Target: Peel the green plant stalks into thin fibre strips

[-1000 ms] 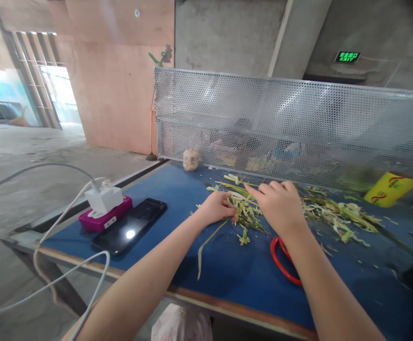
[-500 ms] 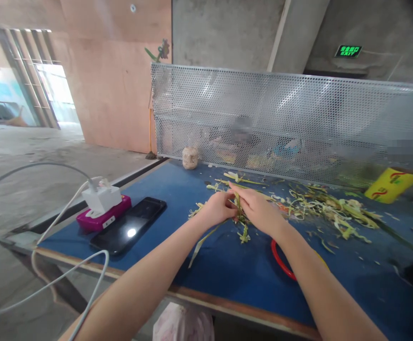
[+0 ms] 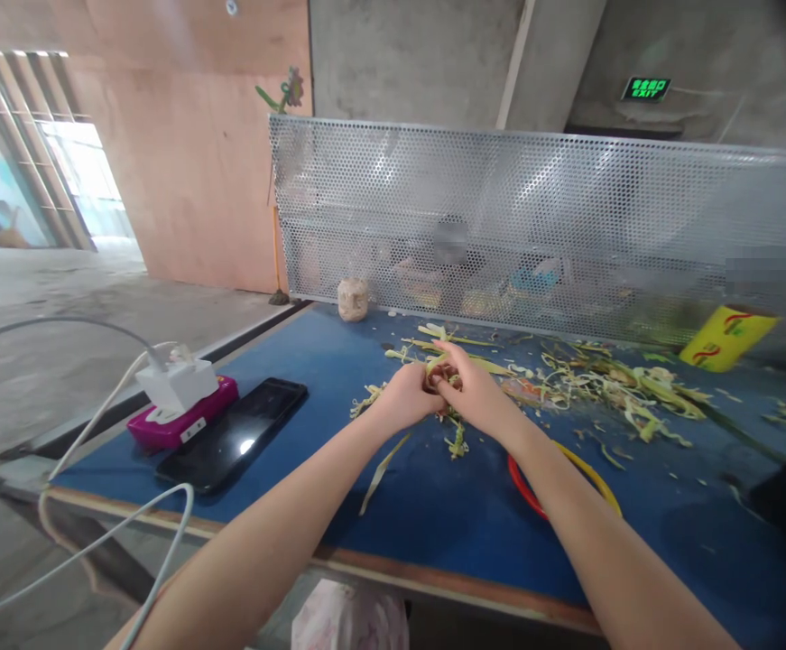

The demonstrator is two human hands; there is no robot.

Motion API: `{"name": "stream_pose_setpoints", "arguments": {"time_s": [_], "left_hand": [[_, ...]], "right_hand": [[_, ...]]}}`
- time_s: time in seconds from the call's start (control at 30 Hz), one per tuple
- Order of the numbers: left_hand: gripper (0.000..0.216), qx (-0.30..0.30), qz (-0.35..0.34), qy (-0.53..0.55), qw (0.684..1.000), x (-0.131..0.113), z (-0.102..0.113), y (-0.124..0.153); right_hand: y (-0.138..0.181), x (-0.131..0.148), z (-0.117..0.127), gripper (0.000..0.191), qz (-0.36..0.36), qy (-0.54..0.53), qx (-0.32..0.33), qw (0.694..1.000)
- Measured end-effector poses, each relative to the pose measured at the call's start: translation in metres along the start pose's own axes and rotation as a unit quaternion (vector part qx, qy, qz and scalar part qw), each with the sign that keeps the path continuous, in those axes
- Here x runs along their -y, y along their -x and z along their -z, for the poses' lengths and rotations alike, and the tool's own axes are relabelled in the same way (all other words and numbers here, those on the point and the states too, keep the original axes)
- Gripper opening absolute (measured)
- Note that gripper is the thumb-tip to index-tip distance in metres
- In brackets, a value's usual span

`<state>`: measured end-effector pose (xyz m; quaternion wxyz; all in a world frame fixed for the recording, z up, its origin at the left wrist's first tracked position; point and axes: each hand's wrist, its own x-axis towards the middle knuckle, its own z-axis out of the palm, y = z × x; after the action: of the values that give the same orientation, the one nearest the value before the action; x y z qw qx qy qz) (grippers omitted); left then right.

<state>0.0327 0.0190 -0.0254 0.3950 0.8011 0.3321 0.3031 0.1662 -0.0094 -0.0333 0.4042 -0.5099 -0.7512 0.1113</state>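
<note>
On our blue bench [image 3: 447, 515], our left hand [image 3: 407, 395] pinches leaf strips [image 3: 435, 365] by our right hand [image 3: 479, 395] (its grip we can't tell); hard tugs could snap them.

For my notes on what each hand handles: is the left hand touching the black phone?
No, the left hand is at the plant scraps, while the black phone lies apart, beside the magenta box.
</note>
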Motion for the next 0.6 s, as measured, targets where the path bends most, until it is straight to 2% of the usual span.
{"name": "stream_pose_setpoints", "arguments": {"time_s": [0.13,0.2,0.27,0.33,0.4,0.6], "left_hand": [[0.011,0.012,0.01,0.087,0.996,-0.003,0.0,0.001],[0.029,-0.006,0.057,0.172,0.983,-0.008,0.0,0.002],[0.042,-0.022,0.115,0.273,0.955,-0.014,0.0,0.003],[0.038,-0.006,0.152,0.357,0.921,-0.019,0.001,0.005],[0.025,0.019,0.165,0.401,0.901,-0.023,0.002,0.006],[0.017,0.04,0.152,0.454,0.877,-0.02,0.003,0.008]], "right_hand": [[0.001,0.0,0.004,0.053,-0.004,-0.062,-0.014,0.998],[0.001,0.002,0.008,0.054,-0.012,-0.075,-0.031,0.997],[0.002,0.005,0.011,0.054,-0.015,-0.081,-0.047,0.996],[0.002,0.007,0.014,0.052,-0.01,-0.086,-0.052,0.995],[0.003,0.009,0.016,0.052,-0.01,-0.088,-0.049,0.995],[0.003,0.007,0.016,0.051,0.016,-0.048,-0.075,0.996]]}}
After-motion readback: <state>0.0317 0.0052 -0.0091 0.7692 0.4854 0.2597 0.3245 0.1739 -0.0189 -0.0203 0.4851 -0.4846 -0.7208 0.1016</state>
